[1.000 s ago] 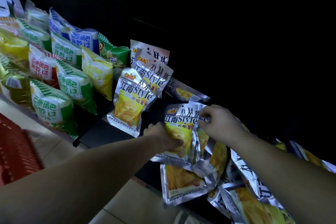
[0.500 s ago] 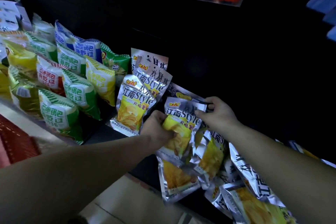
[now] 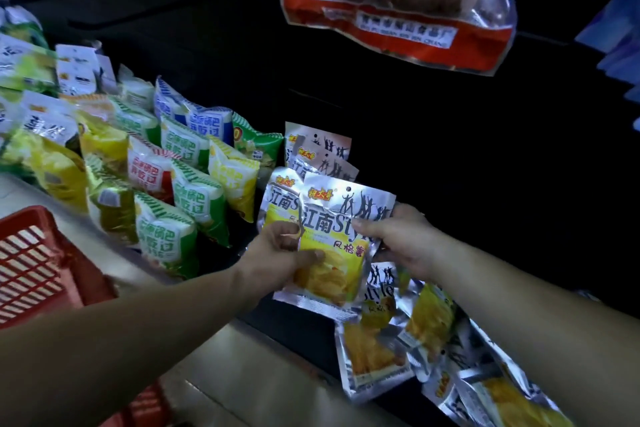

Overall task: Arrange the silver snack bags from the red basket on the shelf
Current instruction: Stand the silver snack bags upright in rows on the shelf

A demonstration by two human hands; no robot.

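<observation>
Silver foil front and centre: I see one silver snack bag (image 3: 332,236) held upright between both hands. The left hand (image 3: 277,253) grips its lower left edge, thumb laid across the yellow print. The right hand (image 3: 401,239) pinches the upper right edge, fingers (image 3: 367,224) clenched on the foil. Just behind those fingers, more silver bags (image 3: 318,149) stand in a row on the dark shelf (image 3: 298,326). Below the right-hand fingers, a loose pile of silver bags (image 3: 415,333) lies flat. Left of the left-hand fingers I see green bags (image 3: 194,201) in rows, and further left and lower, the red basket (image 3: 38,260).
</observation>
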